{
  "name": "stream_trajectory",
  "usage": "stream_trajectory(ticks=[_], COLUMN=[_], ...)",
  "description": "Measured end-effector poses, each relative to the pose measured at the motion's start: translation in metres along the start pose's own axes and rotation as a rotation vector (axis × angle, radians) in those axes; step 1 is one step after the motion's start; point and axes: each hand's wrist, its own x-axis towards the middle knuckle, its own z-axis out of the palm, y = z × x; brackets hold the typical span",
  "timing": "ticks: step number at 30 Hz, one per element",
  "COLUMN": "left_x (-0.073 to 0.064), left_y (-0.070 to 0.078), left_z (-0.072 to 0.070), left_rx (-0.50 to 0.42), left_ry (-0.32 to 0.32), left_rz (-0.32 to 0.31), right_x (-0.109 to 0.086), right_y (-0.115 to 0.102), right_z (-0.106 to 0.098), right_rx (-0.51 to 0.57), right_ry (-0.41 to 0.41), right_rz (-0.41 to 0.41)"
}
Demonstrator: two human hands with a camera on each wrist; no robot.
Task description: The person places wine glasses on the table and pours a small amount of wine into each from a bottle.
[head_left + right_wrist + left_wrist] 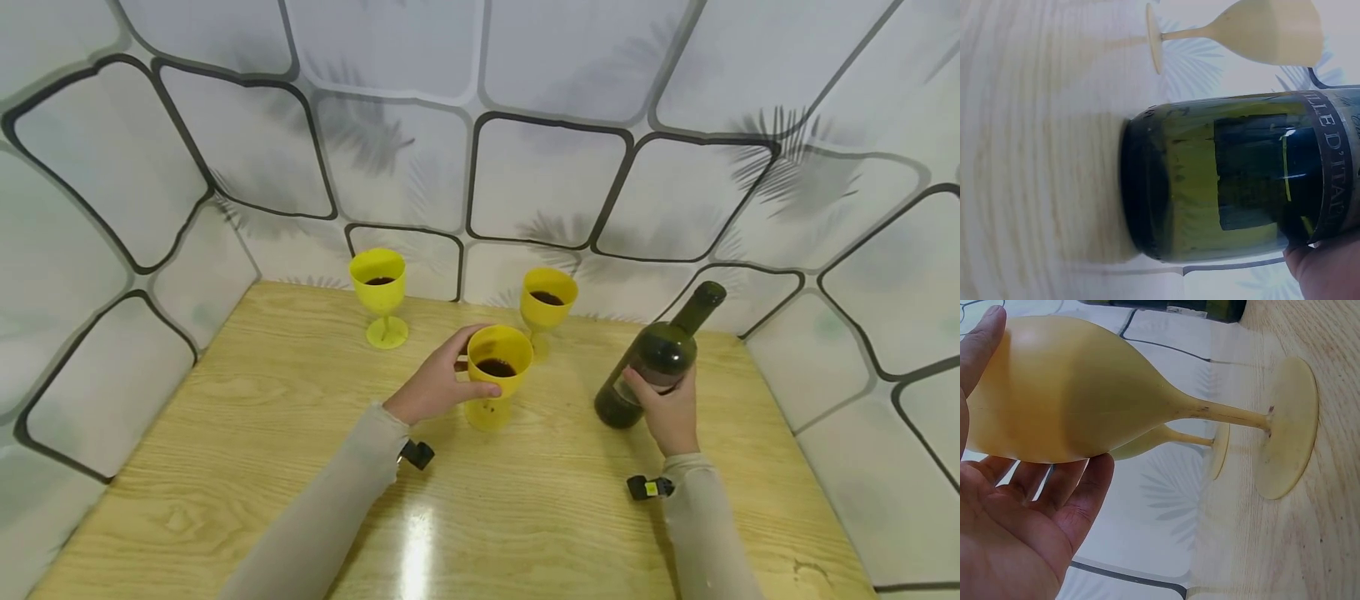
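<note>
My left hand (pixel 446 379) grips the bowl of a yellow goblet (pixel 501 354), thumb on the near side and fingers round the other. Dark liquid lies in the bottom of its bowl. In the left wrist view, the goblet's stem and round foot (pixel 1291 428) show; the foot is at the tabletop, but whether it touches is unclear. My right hand (pixel 670 412) holds a dark green wine bottle (pixel 660 350) round its labelled body. The bottle has its neck up and its base at or just above the wood; the right wrist view shows that base (pixel 1141 187) close by.
Two more yellow goblets with dark liquid stand behind: one (pixel 381 287) at the back left, another (pixel 547 304) behind the held one. Patterned walls (pixel 405 158) close off the back and both sides of the wooden table (pixel 247 433). A small camera sits on each wrist.
</note>
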Motion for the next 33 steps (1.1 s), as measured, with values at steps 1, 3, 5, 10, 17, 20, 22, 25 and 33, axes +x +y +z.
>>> stream_trajectory(ticks=[1, 3, 5, 10, 17, 20, 22, 25, 33], left_x=[0.0001, 0.0006, 0.0004, 0.0012, -0.0007, -0.0022, -0.0029, -0.0025, 0.0065], left_y=[-0.0003, -0.0005, -0.0007, -0.0021, -0.0018, -0.0008, -0.0002, -0.0002, -0.0035], left_z=[0.0005, 0.0012, 0.0012, 0.0011, 0.0031, 0.0043, 0.0049, 0.0055, 0.0016], left_rx=[0.001, 0.0, 0.002, 0.01, -0.009, -0.024, -0.027, -0.026, 0.008], left_ry=[-0.001, -0.003, -0.005, -0.008, 0.014, 0.012, 0.011, 0.023, 0.097], left_rz=[0.0, 0.001, 0.008, 0.018, -0.011, -0.029, -0.039, -0.045, -0.033], right_x=[-0.0007, -0.0018, -0.0027, -0.0027, -0.0023, -0.0024, -0.0022, -0.0017, -0.002], right_y=[0.0003, 0.0004, 0.0004, -0.0017, -0.0059, -0.0057, -0.0045, -0.0031, -0.0022], right_z=[-0.0003, -0.0006, -0.0002, -0.001, -0.0018, -0.0021, -0.0022, -0.0026, -0.0018], right_rx=[-0.001, -0.002, -0.001, -0.038, -0.116, -0.122, -0.123, -0.111, -0.065], right_ry=[0.003, 0.009, 0.007, -0.008, -0.001, 0.0, 0.0, -0.007, -0.019], right_rz=[0.005, 0.014, 0.02, 0.004, -0.011, -0.002, 0.0, 0.002, 0.012])
